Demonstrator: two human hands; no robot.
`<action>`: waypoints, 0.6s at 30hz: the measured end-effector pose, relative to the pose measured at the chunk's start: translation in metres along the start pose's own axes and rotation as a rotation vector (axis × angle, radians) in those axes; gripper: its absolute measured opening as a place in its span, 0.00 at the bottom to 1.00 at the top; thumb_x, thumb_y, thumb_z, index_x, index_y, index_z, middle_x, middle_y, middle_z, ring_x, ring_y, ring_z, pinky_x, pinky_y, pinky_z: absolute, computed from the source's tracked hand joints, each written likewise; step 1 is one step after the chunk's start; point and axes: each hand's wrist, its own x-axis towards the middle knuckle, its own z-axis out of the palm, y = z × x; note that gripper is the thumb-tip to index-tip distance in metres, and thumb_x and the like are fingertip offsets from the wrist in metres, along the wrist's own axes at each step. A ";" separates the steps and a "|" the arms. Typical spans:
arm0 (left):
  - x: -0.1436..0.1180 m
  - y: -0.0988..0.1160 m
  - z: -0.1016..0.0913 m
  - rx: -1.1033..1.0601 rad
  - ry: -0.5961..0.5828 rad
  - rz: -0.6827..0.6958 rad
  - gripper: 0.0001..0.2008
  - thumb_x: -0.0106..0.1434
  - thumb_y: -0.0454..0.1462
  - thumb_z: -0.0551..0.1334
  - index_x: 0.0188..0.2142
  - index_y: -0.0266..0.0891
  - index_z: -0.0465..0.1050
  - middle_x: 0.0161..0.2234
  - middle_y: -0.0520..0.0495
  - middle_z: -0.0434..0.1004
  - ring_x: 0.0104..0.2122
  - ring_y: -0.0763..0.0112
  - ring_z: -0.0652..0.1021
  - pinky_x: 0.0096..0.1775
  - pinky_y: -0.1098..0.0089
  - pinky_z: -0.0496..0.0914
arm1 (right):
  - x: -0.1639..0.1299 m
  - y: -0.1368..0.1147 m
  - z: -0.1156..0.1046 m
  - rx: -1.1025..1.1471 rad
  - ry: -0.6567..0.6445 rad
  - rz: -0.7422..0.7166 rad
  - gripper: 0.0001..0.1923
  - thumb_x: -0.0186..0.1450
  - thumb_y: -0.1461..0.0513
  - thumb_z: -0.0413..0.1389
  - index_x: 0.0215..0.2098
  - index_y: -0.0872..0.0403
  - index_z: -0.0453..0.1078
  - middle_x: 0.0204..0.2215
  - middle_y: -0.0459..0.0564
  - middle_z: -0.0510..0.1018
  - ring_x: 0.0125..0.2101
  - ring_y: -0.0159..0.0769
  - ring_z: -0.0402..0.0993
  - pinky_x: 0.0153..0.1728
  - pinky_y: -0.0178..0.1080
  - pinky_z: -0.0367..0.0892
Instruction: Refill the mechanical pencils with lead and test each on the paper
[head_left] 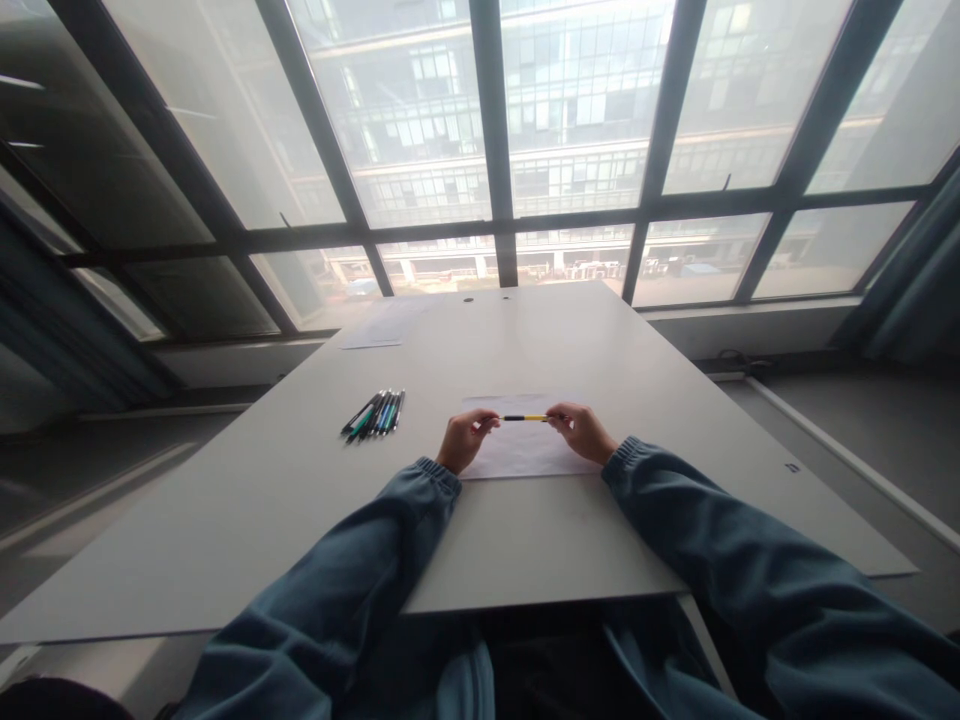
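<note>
A yellow and black pen [525,418] is held level between my two hands above a white sheet of paper [525,455]. My left hand [465,440] pinches its left end. My right hand [579,430] pinches its right end. Both wrists rest near the paper, in blue sleeves. A row of several pens [375,413] lies on the table to the left of my left hand, apart from it.
The white table [300,500] stretches to a wall of large windows. Another sheet of paper [373,338] lies at the far left of the table. The table's front edge is close to my body.
</note>
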 end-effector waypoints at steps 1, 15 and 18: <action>0.000 0.000 0.000 0.006 0.008 -0.002 0.11 0.66 0.43 0.62 0.36 0.38 0.78 0.30 0.47 0.83 0.26 0.72 0.79 0.28 0.73 0.73 | 0.001 0.001 -0.001 0.003 0.009 0.000 0.08 0.66 0.61 0.55 0.36 0.55 0.76 0.29 0.49 0.79 0.29 0.35 0.72 0.33 0.37 0.67; 0.003 -0.012 -0.005 0.075 0.178 -0.051 0.13 0.68 0.45 0.59 0.37 0.38 0.75 0.31 0.47 0.82 0.31 0.68 0.81 0.30 0.73 0.70 | 0.008 0.027 -0.016 0.025 0.123 0.085 0.09 0.64 0.60 0.55 0.37 0.55 0.76 0.33 0.52 0.82 0.34 0.40 0.77 0.38 0.42 0.71; 0.004 -0.017 -0.006 0.056 0.225 -0.070 0.13 0.68 0.45 0.58 0.38 0.38 0.74 0.30 0.47 0.82 0.31 0.68 0.81 0.30 0.72 0.71 | 0.010 0.035 -0.022 0.024 0.145 0.104 0.10 0.65 0.59 0.55 0.37 0.55 0.76 0.31 0.53 0.81 0.33 0.40 0.77 0.38 0.42 0.71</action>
